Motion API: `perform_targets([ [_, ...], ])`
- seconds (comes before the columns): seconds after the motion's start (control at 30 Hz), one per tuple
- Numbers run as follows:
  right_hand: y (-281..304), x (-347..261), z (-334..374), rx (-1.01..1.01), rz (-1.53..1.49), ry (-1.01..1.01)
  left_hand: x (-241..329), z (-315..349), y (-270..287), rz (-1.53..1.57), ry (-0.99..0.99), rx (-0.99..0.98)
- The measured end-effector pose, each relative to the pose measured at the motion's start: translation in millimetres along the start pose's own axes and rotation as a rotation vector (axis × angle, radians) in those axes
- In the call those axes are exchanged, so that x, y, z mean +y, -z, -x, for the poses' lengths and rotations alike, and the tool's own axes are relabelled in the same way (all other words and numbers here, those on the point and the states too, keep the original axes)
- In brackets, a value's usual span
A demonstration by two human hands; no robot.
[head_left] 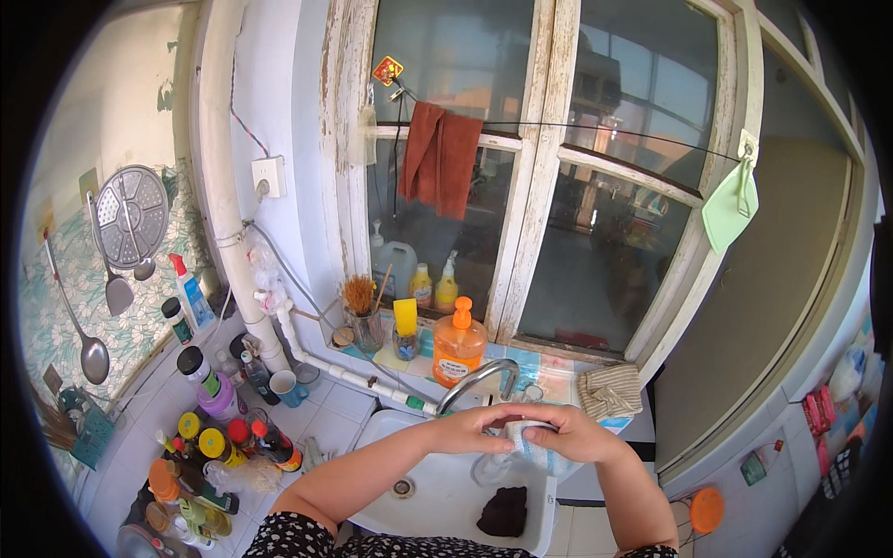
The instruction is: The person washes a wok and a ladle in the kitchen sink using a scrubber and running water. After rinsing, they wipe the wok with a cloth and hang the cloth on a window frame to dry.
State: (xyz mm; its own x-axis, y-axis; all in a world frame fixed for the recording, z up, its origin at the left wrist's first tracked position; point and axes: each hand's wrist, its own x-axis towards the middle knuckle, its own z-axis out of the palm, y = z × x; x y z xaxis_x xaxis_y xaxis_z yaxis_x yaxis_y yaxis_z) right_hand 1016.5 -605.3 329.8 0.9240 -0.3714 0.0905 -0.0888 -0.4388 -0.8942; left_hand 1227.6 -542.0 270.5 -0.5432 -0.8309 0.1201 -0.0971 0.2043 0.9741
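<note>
Above the right side of the white sink (378,508), my left hand (470,430) and my right hand (579,435) meet around a white cloth (538,454) with pale blue marks. The right thumb presses on the cloth from above, with the fingers around its side. My left fingers curve over its far edge, partly hidden. Just under the left hand shows a clear glass-like object (490,469); whether it is held or stands in the sink I cannot tell. A dark cloth (503,511) lies in the basin. Behind my hands the metal faucet (479,377) arches over.
An orange pump bottle (459,346) and a folded striped cloth (610,389) sit on the ledge beyond the sink. Several jars and sauce bottles (219,446) crowd the left counter, with a blue mug (289,389). A brown towel (437,160) hangs before the window.
</note>
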Motion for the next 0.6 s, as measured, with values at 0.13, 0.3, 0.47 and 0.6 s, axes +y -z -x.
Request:
perform_targets([
  [0.13,34.6,-27.0,11.8,0.042,0.239,-0.089,36.3,-3.9,6.2,-0.349,0.202,-0.016],
  [0.3,64.4,-47.4,16.2,0.136,0.656,-0.125,62.5,3.5,38.5,-0.523,0.132,0.291],
  [0.47,96.6,-20.1,9.2,0.488,0.819,-0.104,105.8,-21.2,54.1,-0.841,-0.147,0.507],
  [0.6,119.5,-34.1,-12.8,0.796,0.53,-0.041,124.0,-46.7,86.7,-1.154,-0.11,0.708],
])
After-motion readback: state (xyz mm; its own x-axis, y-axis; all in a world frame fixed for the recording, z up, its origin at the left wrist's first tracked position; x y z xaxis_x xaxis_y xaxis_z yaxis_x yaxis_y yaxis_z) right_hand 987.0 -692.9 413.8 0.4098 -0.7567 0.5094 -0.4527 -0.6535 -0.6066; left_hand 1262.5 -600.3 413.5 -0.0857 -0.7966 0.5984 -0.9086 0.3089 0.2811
